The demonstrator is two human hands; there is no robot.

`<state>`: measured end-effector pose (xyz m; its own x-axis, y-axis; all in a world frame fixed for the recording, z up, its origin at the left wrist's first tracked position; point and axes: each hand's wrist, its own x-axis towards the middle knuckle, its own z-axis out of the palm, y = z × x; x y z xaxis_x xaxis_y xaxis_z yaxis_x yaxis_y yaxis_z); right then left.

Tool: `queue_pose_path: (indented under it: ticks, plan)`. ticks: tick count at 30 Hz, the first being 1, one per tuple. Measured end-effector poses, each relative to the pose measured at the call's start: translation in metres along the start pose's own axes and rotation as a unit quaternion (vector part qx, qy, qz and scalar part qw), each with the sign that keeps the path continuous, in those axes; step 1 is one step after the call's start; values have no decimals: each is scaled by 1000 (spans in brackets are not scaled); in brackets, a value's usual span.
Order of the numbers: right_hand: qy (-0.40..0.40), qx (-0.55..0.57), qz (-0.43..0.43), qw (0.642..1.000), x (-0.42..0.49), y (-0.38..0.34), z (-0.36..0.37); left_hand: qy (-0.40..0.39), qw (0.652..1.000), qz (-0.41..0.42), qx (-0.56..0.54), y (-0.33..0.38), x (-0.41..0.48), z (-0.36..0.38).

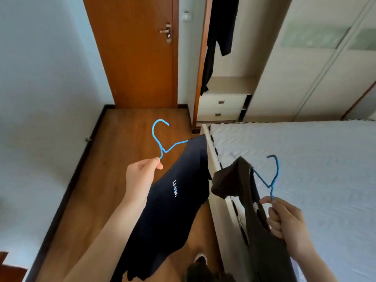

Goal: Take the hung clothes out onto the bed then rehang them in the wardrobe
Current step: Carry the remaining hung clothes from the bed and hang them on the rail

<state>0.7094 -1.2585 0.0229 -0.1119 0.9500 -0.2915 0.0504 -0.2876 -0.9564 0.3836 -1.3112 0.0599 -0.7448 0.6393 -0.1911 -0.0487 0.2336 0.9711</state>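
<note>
The left hand pinches the neck of a blue hanger that carries a dark navy T-shirt with white lettering, held out over the wooden floor just beside the bed. The right hand grips the neck of a second blue hanger bearing a dark brown garment, held over the near edge of the bed. Beyond the bed's far end the wardrobe stands open, with dark clothes hanging inside above its white drawers.
</note>
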Motion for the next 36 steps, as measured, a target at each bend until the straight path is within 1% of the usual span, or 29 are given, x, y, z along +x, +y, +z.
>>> queue_pose_path:
  ticks: [3, 5, 8, 12, 16, 20, 24, 30, 33, 36]
  plan:
    - [-38, -20, 10, 999, 52, -3, 42, 39, 999, -8, 0, -17, 41, -13]
    - [-65, -26, 11, 997, 94, -9, 70, 67, 998, 10, 13, -28, 69, -18]
    - [-113, -39, 10, 993, 158, -26, 113, 130, 991, 23, 24, -39, 109, -24]
    - [-160, -65, 20, 985, 246, -52, 168, 194, 980, -4, 31, -41, 156, -31]
    - [-179, -75, 10, 981, 329, -72, 220, 246, 967, -29, 53, -28, 215, -36]
    - [-176, -86, 2, 981, 402, -78, 269, 269, 960, -33, 76, -11, 292, -31]
    - [-135, -117, -14, 984, 472, -74, 314, 250, 963, -21, 95, -3, 392, -21]
    - [-59, -153, -11, 986, 551, -96, 364, 152, 982, 16, 111, 34, 550, 2]
    - [-30, -146, -8, 989, 579, -117, 389, 99, 988, 34, 110, 64, 625, 18]
    - [2, -115, -8, 993, 609, -138, 410, 57, 992, 44, 107, 85, 694, 43]
